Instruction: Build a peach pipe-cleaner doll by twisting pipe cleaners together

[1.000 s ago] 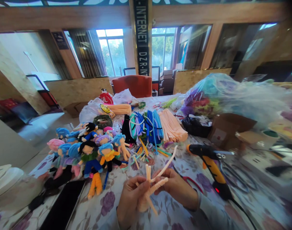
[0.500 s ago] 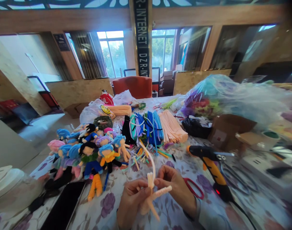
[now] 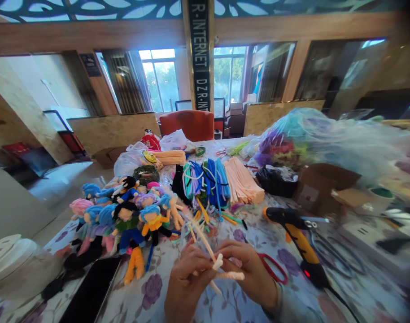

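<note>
Both hands hold a small peach pipe-cleaner figure low over the flowered tablecloth. My left hand grips its body from the left. My right hand pinches it from the right, fingers on a loose peach pipe cleaner that slants up to the left from the figure. A short wrapped limb sticks out to the right under my right thumb.
Finished pipe-cleaner dolls lie in a heap at left, with bundles of blue and peach pipe cleaners behind. A yellow-black glue gun and red scissors lie to the right, a black phone at front left, bags and a cardboard box behind.
The loose pipe cleaner has swung from pointing up-right to slanting up-left as my right hand winds it round the figure. Both hands have dropped slightly lower.
</note>
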`<state>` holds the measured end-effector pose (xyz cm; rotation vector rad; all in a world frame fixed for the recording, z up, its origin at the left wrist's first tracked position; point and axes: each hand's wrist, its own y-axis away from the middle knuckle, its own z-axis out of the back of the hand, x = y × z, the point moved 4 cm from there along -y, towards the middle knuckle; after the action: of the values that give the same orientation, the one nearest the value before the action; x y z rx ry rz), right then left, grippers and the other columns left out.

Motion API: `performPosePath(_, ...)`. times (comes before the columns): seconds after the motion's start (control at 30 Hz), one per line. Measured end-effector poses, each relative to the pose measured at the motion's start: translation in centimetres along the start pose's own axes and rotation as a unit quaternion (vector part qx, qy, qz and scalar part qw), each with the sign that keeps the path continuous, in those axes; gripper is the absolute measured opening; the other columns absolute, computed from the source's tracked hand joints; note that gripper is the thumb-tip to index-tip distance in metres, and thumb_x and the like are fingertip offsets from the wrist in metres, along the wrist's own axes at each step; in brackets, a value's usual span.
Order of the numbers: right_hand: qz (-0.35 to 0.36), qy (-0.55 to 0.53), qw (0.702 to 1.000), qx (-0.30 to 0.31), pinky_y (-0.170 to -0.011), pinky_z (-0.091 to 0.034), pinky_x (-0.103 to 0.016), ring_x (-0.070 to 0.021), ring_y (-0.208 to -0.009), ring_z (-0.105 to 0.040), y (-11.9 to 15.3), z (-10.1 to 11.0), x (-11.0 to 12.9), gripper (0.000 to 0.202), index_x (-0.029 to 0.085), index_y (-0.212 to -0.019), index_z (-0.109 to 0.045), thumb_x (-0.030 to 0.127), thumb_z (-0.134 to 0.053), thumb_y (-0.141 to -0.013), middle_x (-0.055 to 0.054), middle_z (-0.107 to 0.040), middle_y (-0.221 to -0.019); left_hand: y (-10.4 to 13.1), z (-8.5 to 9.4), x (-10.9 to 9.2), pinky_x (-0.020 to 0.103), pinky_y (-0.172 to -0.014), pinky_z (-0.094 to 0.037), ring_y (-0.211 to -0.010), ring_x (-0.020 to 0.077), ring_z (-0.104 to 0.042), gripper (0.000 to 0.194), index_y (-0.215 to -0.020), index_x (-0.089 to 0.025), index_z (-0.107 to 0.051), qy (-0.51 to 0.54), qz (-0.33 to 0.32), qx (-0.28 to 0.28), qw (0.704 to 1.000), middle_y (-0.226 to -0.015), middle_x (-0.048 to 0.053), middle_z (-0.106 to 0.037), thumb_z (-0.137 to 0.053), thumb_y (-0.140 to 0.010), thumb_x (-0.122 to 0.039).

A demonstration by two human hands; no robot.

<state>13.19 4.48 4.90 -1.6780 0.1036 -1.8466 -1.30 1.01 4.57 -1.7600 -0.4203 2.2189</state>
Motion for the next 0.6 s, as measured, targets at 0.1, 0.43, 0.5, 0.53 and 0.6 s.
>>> performPosePath(0.1, 0.009, -0.014, 0.999, 0.049, -0.071, -0.046, -0.027, -0.0175, -0.077, -0.062, 0.0, 0.0, 0.2, 0.02, 0.021, -0.084, -0.073, 0.025, -0.054, -0.086, -0.007, -0.067, -0.086, -0.2, 0.1, -0.2, 0.039, -0.086, -0.039, -0.072, 0.0226, -0.058, 0.011, -0.064, -0.025, -0.073, -0.007, -0.001, -0.007, 1.0, -0.066, 0.004, -0.067, -0.067, -0.073, -0.021)
performPosePath(0.43, 0.083, 0.016, 0.992, 0.089, -0.082, -0.042, -0.033, -0.0219, -0.09, -0.058, 0.6, 0.5, 0.7, 0.029, 0.022, -0.106, -0.066, 0.033, -0.05, -0.086, -0.009, -0.061, -0.099, 0.0, 0.1, 0.9, 0.03, -0.063, -0.043, -0.065, 0.0215, -0.057, 0.009, -0.061, -0.025, -0.075, -0.052, 0.076, -0.028, 0.995, -0.064, 0.005, -0.069, -0.071, -0.069, -0.028)
performPosePath(0.5, 0.071, 0.018, 0.993, 0.095, -0.081, -0.043, -0.032, -0.0212, -0.09, -0.058, 0.5, 0.2, 0.6, 0.025, 0.02, -0.101, -0.068, 0.03, -0.052, -0.084, -0.009, -0.061, -0.097, 0.1, 0.0, 1.3, 0.027, -0.055, -0.041, -0.058, 0.0189, -0.055, 0.011, -0.059, -0.023, -0.075, -0.036, 0.102, -0.036, 0.993, -0.059, 0.004, -0.067, -0.072, -0.066, -0.03)
performPosePath(0.53, 0.066, 0.018, 0.993, 0.098, -0.08, -0.043, -0.031, -0.0206, -0.089, -0.058, 0.4, 0.1, 0.6, 0.023, 0.02, -0.098, -0.068, 0.029, -0.052, -0.084, -0.009, -0.061, -0.096, 0.1, -0.1, 1.6, 0.026, -0.052, -0.039, -0.054, 0.0172, -0.053, 0.012, -0.057, -0.022, -0.074, -0.02, 0.119, -0.036, 0.992, -0.056, 0.003, -0.065, -0.072, -0.066, -0.03)
performPosePath(0.6, 0.055, 0.02, 0.993, 0.099, -0.078, -0.043, -0.029, -0.0192, -0.086, -0.058, 0.3, 0.0, 0.4, 0.018, 0.019, -0.091, -0.069, 0.026, -0.053, -0.084, -0.008, -0.061, -0.092, 0.3, -0.3, 2.3, 0.024, -0.046, -0.034, -0.046, 0.0131, -0.047, 0.016, -0.056, -0.019, -0.073, 0.021, 0.159, -0.031, 0.987, -0.05, 0.001, -0.06, -0.073, -0.065, -0.033)
